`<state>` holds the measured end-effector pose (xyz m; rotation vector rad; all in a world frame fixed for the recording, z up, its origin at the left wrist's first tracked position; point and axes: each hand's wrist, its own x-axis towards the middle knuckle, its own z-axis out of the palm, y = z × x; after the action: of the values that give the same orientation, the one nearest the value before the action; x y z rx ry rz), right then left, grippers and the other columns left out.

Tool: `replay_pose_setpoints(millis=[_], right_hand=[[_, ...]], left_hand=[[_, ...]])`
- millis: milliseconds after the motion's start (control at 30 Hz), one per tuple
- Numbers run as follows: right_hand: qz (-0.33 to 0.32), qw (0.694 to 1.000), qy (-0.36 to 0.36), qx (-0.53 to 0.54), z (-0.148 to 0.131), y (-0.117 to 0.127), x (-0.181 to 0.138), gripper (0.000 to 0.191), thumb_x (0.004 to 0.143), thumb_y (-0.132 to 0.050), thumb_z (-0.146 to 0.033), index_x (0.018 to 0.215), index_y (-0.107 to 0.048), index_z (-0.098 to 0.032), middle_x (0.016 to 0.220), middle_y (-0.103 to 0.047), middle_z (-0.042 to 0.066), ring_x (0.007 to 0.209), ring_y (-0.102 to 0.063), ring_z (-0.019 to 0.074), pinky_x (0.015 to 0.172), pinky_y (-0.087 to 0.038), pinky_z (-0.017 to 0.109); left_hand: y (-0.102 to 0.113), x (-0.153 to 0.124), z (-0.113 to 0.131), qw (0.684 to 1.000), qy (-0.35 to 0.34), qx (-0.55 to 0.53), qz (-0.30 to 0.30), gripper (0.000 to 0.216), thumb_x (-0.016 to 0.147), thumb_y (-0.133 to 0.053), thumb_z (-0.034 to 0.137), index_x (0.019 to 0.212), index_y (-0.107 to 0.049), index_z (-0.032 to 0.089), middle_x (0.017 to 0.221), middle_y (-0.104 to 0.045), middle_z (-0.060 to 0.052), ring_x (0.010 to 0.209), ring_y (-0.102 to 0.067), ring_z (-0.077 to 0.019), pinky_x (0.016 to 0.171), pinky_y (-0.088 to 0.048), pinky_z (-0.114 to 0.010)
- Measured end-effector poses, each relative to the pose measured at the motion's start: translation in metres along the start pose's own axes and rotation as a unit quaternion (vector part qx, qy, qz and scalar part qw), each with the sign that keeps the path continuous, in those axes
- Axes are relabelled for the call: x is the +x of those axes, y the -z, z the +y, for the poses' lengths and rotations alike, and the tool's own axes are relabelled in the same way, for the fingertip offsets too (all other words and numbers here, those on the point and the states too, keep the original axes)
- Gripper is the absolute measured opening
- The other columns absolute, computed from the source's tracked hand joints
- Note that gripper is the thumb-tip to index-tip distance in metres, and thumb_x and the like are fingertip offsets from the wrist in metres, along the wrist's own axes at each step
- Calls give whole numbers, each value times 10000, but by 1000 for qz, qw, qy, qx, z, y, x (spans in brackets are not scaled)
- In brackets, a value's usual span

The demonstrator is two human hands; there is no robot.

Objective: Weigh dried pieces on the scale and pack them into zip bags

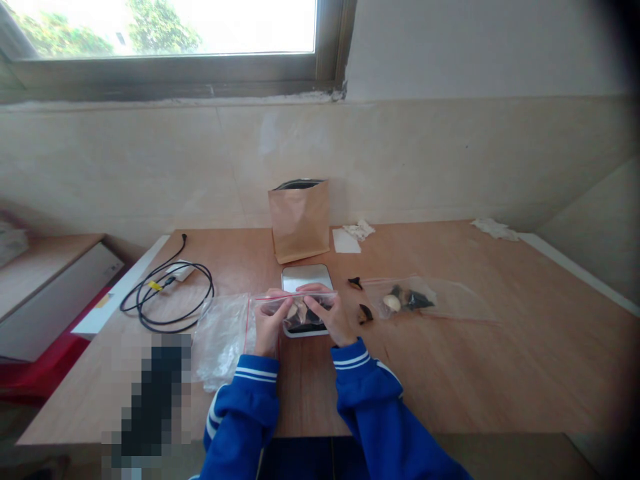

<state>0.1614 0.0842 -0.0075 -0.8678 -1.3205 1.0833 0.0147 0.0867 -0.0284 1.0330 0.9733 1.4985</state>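
Wood-grain worktop (425, 387). Clear, red-striped plastic bag (299, 308), containing dark and pale pieces (306, 327): above the flat, round-cornered metallic plate (306, 276). Left hand (270, 327) and right hand (338, 323): thumbs and fingers pinched on the bag's top edge. Beyond: upright brown paper pouch (301, 223).

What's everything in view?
held bag: one, clear, centre
flat thing: one, silver, centre
filled bag: one, clear, right
dark pieces: two, black, right
loose bags: several, clear, left
paper bag: one, brown, back
card: one, white, back
tissues: two, white, back
cable: one, black, left
box: one, white, left
table: one, brown, centre
desk: one, brown, left
furniture: one, red, left
window: one, grey, above
wall: one, cream, back
blur: one, dark, left
trousers: pair, navy, front
sleeves: two, blue, front
hands: two, bare, centre
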Motion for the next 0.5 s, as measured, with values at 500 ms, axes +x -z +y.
replay_pose_setpoints(millis=[500], right_hand=[[73,997,16,1,10,-2,0,146,791,-676,-344,788,-653,-200,816,-674,18,795,-641,164,740,-507,274]], left_hand=[[2,1,-5,1000,11,-24,7,228,704,-744,324,789,-620,152,655,-613,21,562,-567,-97,576,-462,-219]])
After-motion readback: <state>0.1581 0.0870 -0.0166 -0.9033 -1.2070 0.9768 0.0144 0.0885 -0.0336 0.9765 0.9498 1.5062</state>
